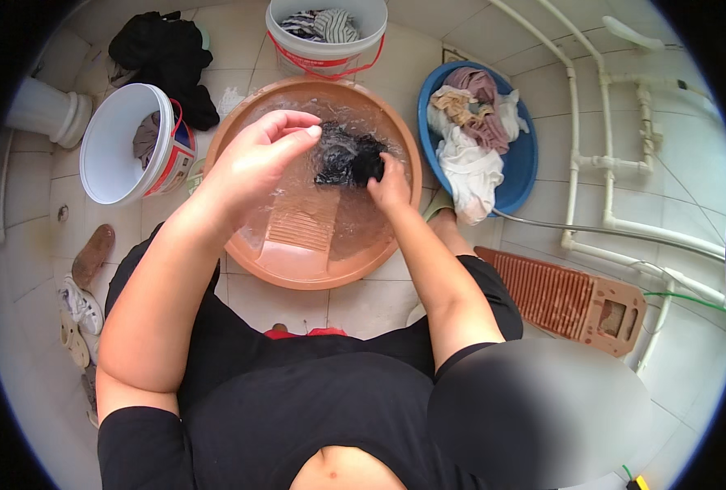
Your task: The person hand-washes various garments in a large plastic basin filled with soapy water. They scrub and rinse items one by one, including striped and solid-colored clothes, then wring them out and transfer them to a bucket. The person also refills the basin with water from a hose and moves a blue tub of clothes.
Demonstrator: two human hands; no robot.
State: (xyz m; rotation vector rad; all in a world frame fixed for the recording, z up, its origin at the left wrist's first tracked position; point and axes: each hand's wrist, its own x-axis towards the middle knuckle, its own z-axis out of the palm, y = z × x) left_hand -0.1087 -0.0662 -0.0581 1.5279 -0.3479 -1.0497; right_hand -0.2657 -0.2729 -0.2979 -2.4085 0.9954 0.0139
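We see a dark, soaked garment (348, 161) bunched in the water of the round terracotta-coloured wash basin (230, 132), lying in the far half of the bowl, just above the ribbed washboard (299, 233) moulded into its near slope. Its bulk runs roughly left to right, from our left fingers toward our right fist. Our right hand (390, 184) sits at the garment's right end, fingers curled closed into the cloth and partly under the water. Our left hand (258, 160) hovers at the left end, held above the water: thumb and fingertips are pinched loosely together, and they seem to touch the cloth's edge, though we cannot tell whether they truly grip it. So the right hand has the firmer hold, and the cloth lies to the right of the left fingers. Around the basin stand a white bucket (120, 143) on the left, another white bucket holding striped cloth (325, 33) beyond, and a blue basin of pale laundry (522, 159) to the right.
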